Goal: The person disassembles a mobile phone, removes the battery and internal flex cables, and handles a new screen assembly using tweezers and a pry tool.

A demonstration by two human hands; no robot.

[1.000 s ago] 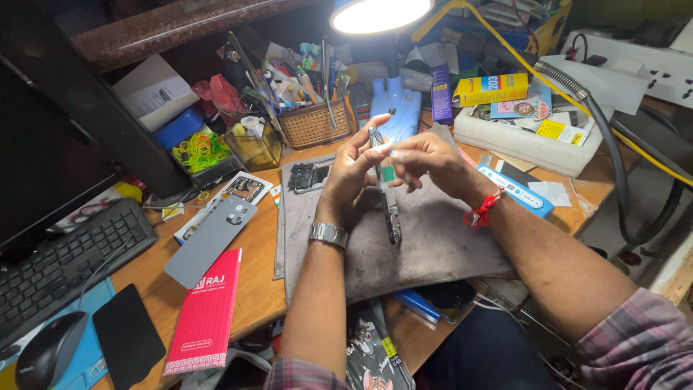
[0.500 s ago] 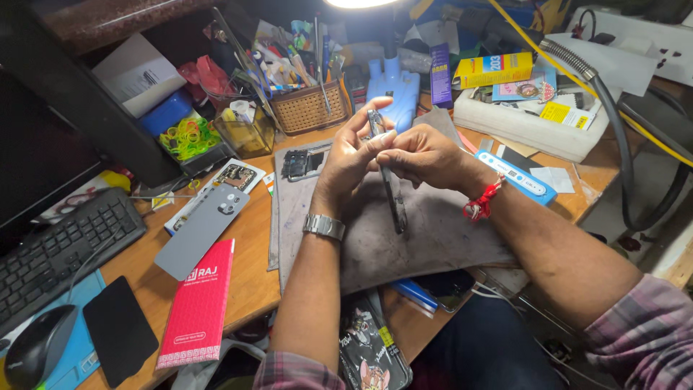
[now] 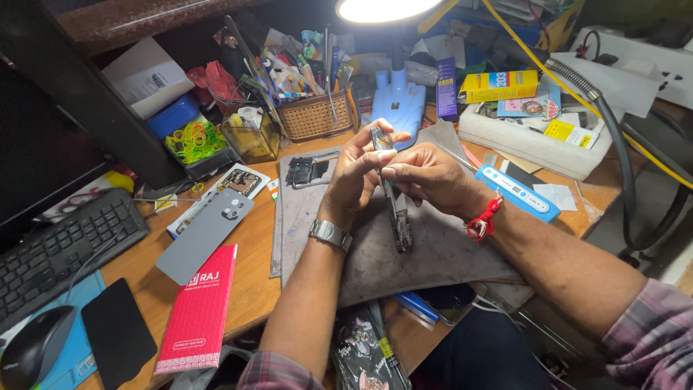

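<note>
Phone stands on edge over grey mat, between my hands. My left hand grips its upper part, fingers closed around. My right hand pinches edge near top. I think best is steady hold, light pressure, no twisting. Near: back cover, red box, basket, lamp above. Nothing blocks hands.

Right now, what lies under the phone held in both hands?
Under the phone, gripped by the left hand and right hand, lies a grey work mat. Whatever the mat covers cannot be seen.
</note>
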